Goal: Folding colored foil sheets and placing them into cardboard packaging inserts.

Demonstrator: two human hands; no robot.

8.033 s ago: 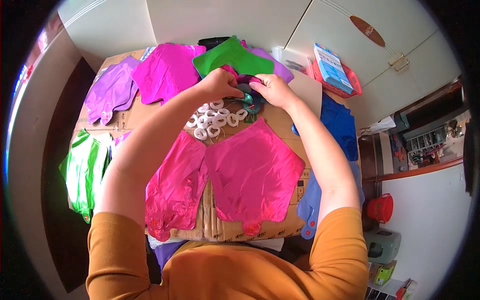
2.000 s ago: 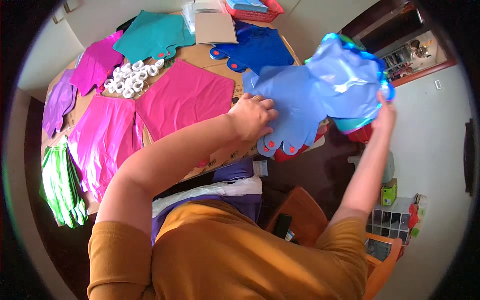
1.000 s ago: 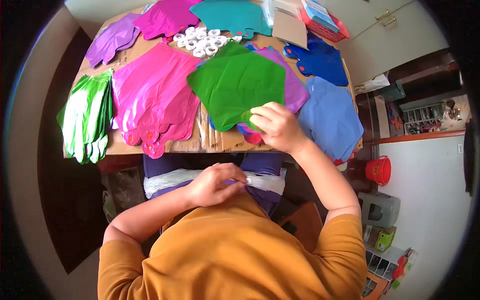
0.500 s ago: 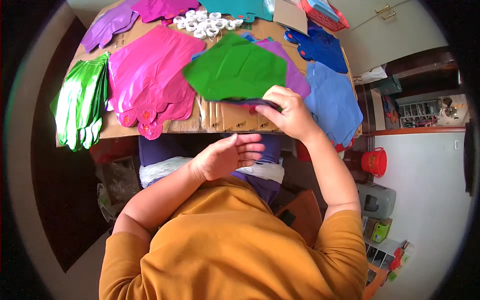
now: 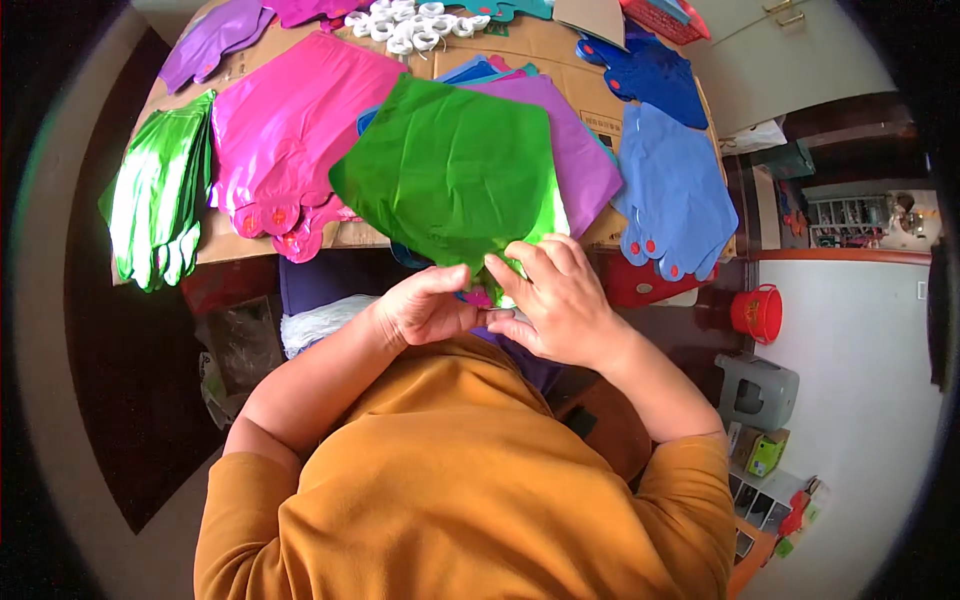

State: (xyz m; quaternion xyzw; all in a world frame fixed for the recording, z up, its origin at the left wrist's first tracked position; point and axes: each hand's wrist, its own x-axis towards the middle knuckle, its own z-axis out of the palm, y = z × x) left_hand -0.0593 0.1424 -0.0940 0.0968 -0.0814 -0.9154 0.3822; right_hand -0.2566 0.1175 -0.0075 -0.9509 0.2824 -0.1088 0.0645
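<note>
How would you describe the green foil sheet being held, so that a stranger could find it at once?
On the cardboard-covered table, look at the near edge, where the left hand and right hand meet. They pinch the green foil sheet, lying atop a purple sheet. Unlike the green pile far left, it is single and flat.

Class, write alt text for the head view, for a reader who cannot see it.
The left hand and right hand pinch the lower edge of a shiny green foil sheet, near the edge of a cardboard-covered table spread with pink foil sheets and blue foil sheets.
</note>
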